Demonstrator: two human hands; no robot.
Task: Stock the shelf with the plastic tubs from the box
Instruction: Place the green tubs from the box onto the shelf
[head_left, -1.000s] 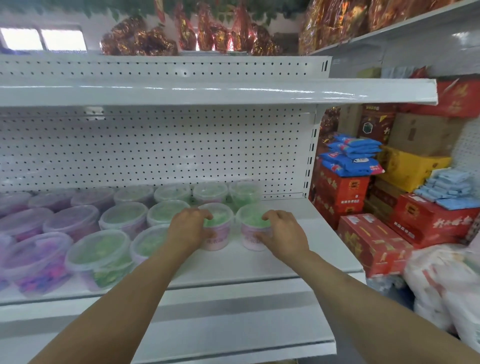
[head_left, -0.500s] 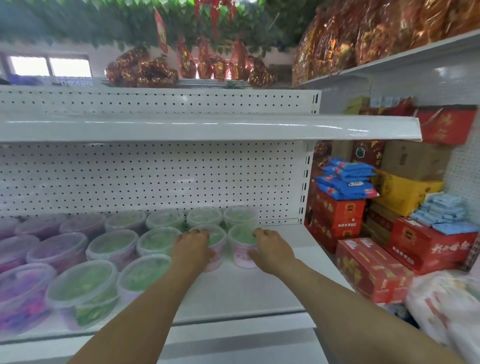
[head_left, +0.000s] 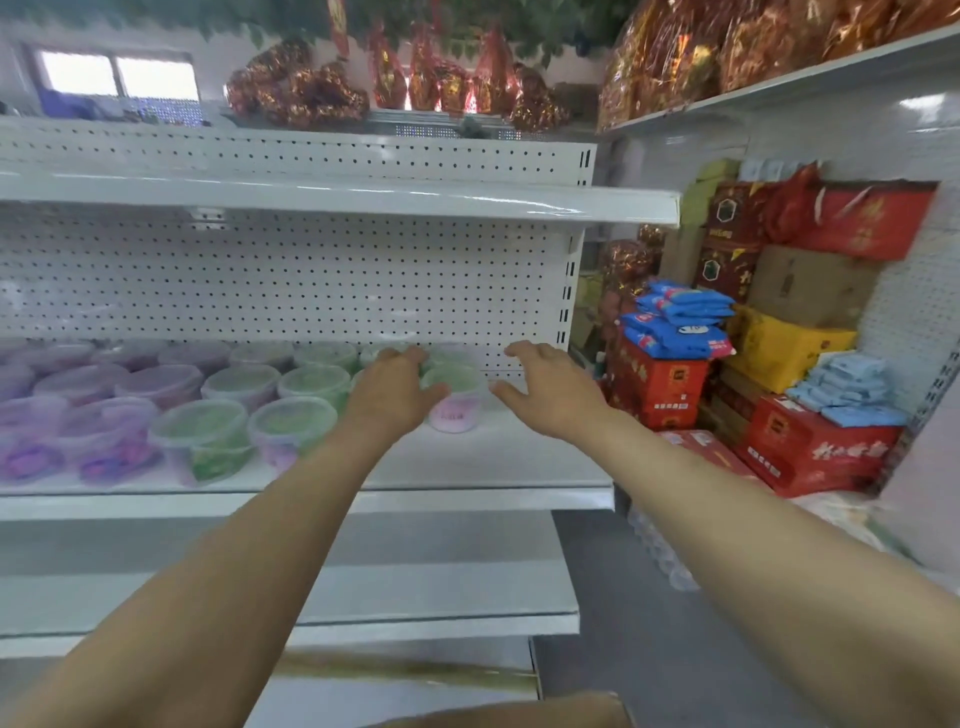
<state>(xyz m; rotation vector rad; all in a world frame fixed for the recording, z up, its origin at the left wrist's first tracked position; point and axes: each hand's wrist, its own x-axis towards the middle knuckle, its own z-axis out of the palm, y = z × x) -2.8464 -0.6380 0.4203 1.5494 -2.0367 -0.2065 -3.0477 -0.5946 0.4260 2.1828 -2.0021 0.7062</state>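
Note:
Several clear plastic tubs with green or purple contents stand in rows on the white shelf (head_left: 519, 462). The rightmost tub (head_left: 457, 402), green on top with a pink label, stands on the shelf between my hands. My left hand (head_left: 392, 397) lies over the tub to its left, which it mostly hides; whether it grips that tub is unclear. My right hand (head_left: 550, 392) hovers open just right of the rightmost tub, fingers spread and apart from it. A brown cardboard edge (head_left: 519, 714) shows at the bottom of the view.
A white pegboard back panel (head_left: 311, 280) and an upper shelf (head_left: 467, 200) frame the tubs. A lower shelf (head_left: 441, 587) juts out below. Red and yellow cartons (head_left: 810, 452) with blue packets (head_left: 675, 325) are stacked at the right. Foil-wrapped goods sit on top.
My right hand has let go of the rightmost tub and drawn off to the right, fingers spread. The view has tilted upward and pulled back a little.

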